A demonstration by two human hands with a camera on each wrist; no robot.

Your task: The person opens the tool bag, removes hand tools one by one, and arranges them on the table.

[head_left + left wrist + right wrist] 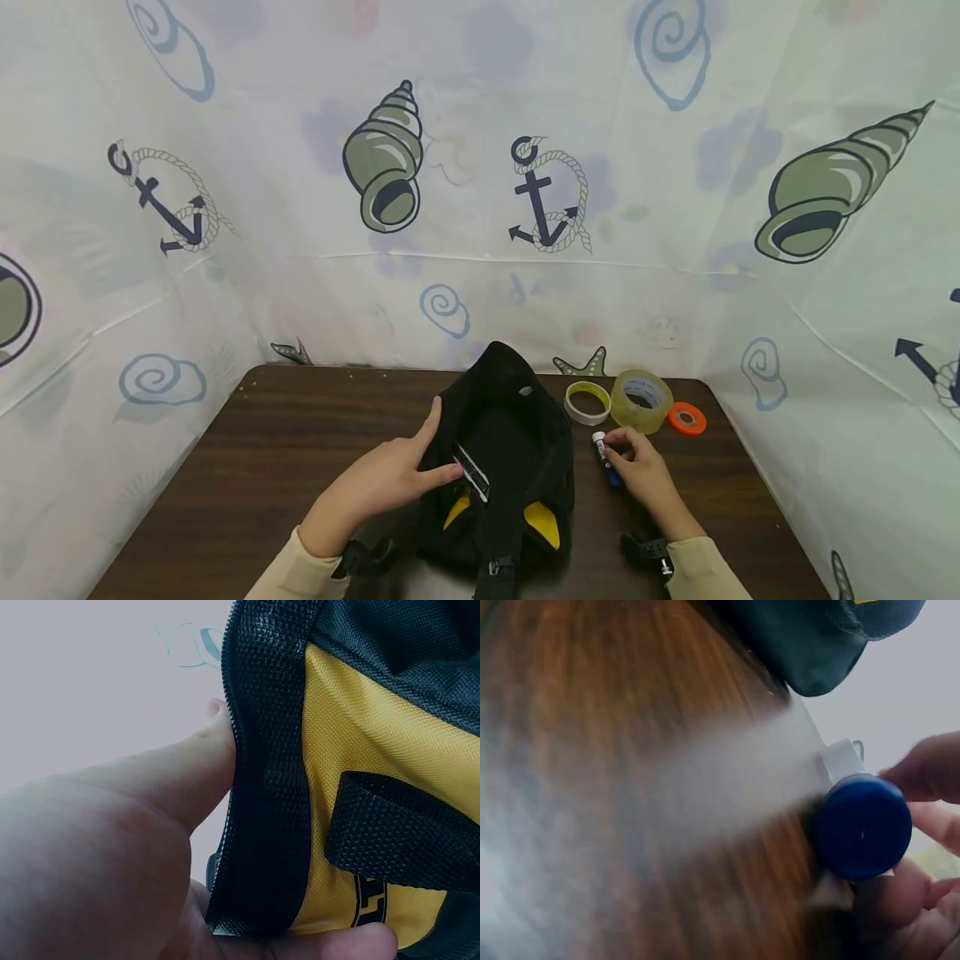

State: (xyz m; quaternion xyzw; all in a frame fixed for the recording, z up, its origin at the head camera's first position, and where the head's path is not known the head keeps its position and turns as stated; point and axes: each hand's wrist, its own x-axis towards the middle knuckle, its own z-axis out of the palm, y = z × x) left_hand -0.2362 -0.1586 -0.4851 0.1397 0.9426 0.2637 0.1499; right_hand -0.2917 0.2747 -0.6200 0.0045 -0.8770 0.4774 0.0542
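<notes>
A black bag (517,467) with yellow panels stands on the table, its zipped opening facing up. My left hand (390,483) holds the left side of its rim, thumb over the edge near a white-and-black label (471,472). In the left wrist view, one finger lies across the yellow panel (330,750) and the zipper (229,705) runs along the rim. To the right of the bag, my right hand (645,471) pinches a blue tube with a white cap (604,458) between thumb and fingertips. The right wrist view shows its round blue end (864,827).
Behind the right hand are a narrow tape roll with a yellow core (587,403), a wide clear tape roll (642,400) and an orange roll (687,418). The dark wooden table (315,425) ends at a printed curtain (480,292), which also hangs on both sides.
</notes>
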